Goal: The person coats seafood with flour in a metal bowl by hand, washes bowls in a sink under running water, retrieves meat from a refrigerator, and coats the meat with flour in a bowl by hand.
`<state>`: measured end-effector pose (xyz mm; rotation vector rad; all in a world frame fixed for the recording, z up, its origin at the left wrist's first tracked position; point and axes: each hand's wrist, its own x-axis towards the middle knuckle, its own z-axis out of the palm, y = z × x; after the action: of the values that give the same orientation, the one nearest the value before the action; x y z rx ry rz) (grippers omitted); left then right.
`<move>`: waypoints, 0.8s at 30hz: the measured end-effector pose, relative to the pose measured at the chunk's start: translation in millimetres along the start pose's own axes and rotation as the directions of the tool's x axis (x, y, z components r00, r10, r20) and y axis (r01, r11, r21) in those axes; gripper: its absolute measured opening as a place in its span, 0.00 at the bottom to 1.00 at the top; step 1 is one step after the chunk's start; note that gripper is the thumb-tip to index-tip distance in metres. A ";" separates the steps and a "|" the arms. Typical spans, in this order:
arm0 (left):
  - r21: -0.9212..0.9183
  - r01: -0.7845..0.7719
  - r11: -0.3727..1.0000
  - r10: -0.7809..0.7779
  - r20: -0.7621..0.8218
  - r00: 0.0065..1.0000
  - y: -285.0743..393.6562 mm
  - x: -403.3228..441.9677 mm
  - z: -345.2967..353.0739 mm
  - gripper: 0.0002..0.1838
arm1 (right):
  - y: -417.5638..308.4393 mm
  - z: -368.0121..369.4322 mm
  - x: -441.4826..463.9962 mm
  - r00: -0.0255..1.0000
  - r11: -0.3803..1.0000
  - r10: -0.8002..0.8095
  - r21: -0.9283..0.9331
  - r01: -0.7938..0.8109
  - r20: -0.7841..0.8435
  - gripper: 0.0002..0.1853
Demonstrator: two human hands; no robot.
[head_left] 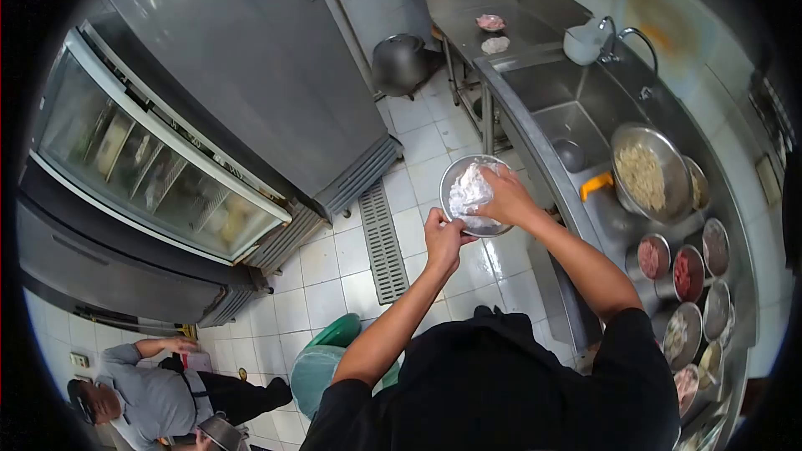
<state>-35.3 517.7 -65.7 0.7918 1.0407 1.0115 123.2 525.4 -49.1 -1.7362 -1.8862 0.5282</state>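
A round metal bowl (503,230) is held in the air in front of me, over the tiled floor. My left hand (445,240) grips its near-left rim, with the thumb over the edge. Inside lies a white, flour-coated lump (470,190) with loose white powder around it. From the right, my right hand (508,197) reaches into the bowl, its fingers curled against the lump and partly hidden by the powder. What the lump is under its coating cannot be made out.
To the right runs a steel counter with a sink (543,88), a colander of pale food (642,175), an orange-handled tool (596,186) and several metal bowls. A small dish of pink meat (490,22) stands far back. Fridges (167,159) line the left; another person (159,392) stands lower left.
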 end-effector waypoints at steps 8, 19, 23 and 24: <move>-0.046 -0.019 0.999 0.018 -0.024 1.000 19.8 143.8 2.0 0.11 | 36.6 45.3 150.9 0.982 0.983 0.181 -0.048 -0.178 0.054 0.41; 0.055 0.021 0.998 -0.021 0.007 1.000 82.7 374.4 8.6 0.11 | 102.8 72.5 370.8 0.980 0.980 0.196 -0.031 -0.197 -0.012 0.36; 0.052 0.015 0.999 -0.014 -0.011 1.000 87.5 441.2 29.4 0.11 | 135.3 62.7 432.4 0.971 0.971 0.239 -0.015 -0.239 -0.002 0.36; 0.061 0.008 0.998 -0.007 -0.011 1.000 89.8 456.5 34.7 0.11 | 144.0 63.3 447.2 0.968 0.968 0.250 -0.021 -0.250 0.013 0.36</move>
<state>47.8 974.0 -115.7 0.8327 1.0873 0.9827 178.4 988.0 -136.4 -2.0015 -1.6963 0.6201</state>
